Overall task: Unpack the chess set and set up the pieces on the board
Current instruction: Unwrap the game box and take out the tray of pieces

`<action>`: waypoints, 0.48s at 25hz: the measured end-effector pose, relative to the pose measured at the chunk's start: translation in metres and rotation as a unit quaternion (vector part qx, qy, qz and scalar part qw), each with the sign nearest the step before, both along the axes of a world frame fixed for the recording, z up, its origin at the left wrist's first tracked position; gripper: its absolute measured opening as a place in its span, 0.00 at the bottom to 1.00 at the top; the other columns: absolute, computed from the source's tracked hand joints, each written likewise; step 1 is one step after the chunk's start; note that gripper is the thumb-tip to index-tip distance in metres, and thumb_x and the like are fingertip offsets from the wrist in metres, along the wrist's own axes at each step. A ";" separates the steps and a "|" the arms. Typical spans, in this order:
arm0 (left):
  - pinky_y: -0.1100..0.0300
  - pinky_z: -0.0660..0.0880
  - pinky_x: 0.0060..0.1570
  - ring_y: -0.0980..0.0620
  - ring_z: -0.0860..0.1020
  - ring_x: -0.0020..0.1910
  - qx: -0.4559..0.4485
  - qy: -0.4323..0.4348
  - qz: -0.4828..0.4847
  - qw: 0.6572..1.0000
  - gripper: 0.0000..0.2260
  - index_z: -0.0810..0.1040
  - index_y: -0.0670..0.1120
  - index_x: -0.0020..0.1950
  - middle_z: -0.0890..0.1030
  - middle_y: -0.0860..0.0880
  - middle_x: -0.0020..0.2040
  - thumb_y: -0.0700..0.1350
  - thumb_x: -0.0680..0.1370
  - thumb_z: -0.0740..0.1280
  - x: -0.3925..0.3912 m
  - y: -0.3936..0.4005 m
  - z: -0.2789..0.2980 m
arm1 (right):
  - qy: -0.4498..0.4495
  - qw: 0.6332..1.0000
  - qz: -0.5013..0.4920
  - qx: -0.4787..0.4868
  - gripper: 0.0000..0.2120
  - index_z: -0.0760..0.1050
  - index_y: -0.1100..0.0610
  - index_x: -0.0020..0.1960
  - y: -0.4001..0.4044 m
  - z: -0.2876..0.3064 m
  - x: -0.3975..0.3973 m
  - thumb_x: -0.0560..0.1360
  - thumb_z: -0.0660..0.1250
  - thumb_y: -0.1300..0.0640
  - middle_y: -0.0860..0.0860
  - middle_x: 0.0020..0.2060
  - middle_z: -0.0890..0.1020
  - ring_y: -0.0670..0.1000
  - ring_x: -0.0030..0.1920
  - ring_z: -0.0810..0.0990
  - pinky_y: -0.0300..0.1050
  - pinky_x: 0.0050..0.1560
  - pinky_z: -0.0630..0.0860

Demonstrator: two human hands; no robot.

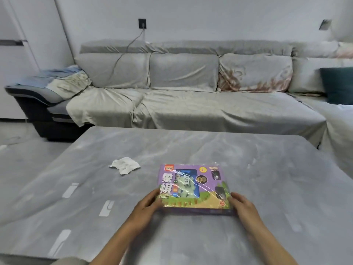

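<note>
Left hand (146, 204) and right hand (242, 206) each have a grip on the near corners of the box (193, 186) — fingers curled on its left and right edges. Box flat on the grey surface (267, 178), still shrink-wrapped. Tissue (125, 165) left of box — apart. Sofa (191, 88) beyond.

- chess set box (193, 188) on table (267, 178), near its front edge, centre
- left hand (147, 205) at box's left side, right hand (243, 207) at its right
- crumpled paper (125, 165) left-behind box
- sofa (191, 96) behind table
</note>
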State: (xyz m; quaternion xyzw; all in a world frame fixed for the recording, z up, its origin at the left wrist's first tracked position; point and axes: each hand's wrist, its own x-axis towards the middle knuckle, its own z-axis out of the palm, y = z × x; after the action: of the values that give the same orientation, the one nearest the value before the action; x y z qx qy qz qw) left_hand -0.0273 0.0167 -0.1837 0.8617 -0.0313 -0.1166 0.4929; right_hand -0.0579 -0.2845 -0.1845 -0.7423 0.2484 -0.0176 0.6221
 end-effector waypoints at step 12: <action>0.57 0.76 0.48 0.51 0.78 0.50 0.011 0.129 0.155 0.980 0.21 0.69 0.48 0.67 0.77 0.50 0.60 0.47 0.76 0.70 0.051 -0.032 0.010 | 0.121 0.991 0.019 0.054 0.07 0.75 0.53 0.42 -0.014 0.008 0.042 0.75 0.64 0.51 0.54 0.33 0.76 0.51 0.30 0.67 0.40 0.29 0.56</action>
State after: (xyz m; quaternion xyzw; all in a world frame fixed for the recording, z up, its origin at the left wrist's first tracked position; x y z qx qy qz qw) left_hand 0.0241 -0.0151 -0.1740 0.8394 0.1673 -0.1491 0.4951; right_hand -0.0162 -0.2982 -0.1769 -0.7087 0.3081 0.0976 0.6271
